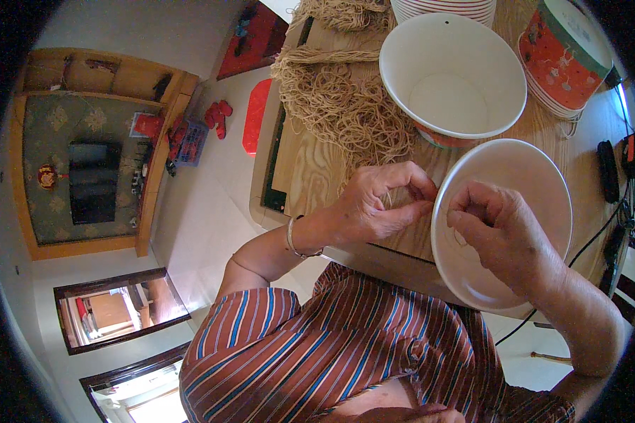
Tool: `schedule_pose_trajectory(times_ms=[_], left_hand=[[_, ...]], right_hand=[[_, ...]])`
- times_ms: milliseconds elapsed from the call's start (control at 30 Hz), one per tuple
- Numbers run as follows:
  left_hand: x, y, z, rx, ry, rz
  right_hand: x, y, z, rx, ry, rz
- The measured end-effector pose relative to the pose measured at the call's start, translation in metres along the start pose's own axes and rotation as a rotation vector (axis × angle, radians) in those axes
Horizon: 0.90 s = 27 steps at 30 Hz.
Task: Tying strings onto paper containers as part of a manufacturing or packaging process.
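A white paper bucket [554, 194] lies tilted at the table's near edge, its open mouth facing me. My left hand [381, 201] is closed in a pinch at the bucket's left rim, and a thin tan string [388, 200] shows between its curved fingers. Inside the mouth, my right hand [504, 236] has its fingers curled and pressed together near that rim. A faint strand shows below them, but the fingertips' contents are hidden. Beyond my left hand lies a tangled heap of tan string [353, 106]. Another white bucket [451, 77] stands just behind, with a small hole under its rim.
Nested buckets [444, 5] stand at the back, and an upturned red-and-green patterned stack [564, 60] sits at the far right of the wooden table [303, 158]. Black cables [600, 229] run along the right side. A red stool [257, 116] is on the floor to the left.
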<state>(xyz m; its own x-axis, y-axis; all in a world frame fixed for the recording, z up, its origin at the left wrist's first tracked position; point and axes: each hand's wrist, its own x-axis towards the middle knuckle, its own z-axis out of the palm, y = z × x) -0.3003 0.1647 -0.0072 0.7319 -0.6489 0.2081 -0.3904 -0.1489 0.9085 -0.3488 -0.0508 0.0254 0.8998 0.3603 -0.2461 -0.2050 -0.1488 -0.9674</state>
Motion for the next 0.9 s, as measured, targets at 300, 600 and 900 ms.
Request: schedule_pose_trajectory(times_ms=[300, 600, 900], left_hand=[[-0.0002, -0.002, -0.0015, -0.01, -0.009, 0.008], [-0.0008, 0.0006, -0.0014, -0.004, 0.0, -0.007], [-0.0006, 0.0007, -0.0013, -0.015, -0.004, -0.008]], right_hand=[[0.0027, -0.0102, -0.0031, -0.028, -0.038, 0.06], [0.0058, -0.0093, -0.0036, -0.015, -0.028, 0.043], [0.0077, -0.0102, 0.0011, -0.032, -0.01, 0.013]])
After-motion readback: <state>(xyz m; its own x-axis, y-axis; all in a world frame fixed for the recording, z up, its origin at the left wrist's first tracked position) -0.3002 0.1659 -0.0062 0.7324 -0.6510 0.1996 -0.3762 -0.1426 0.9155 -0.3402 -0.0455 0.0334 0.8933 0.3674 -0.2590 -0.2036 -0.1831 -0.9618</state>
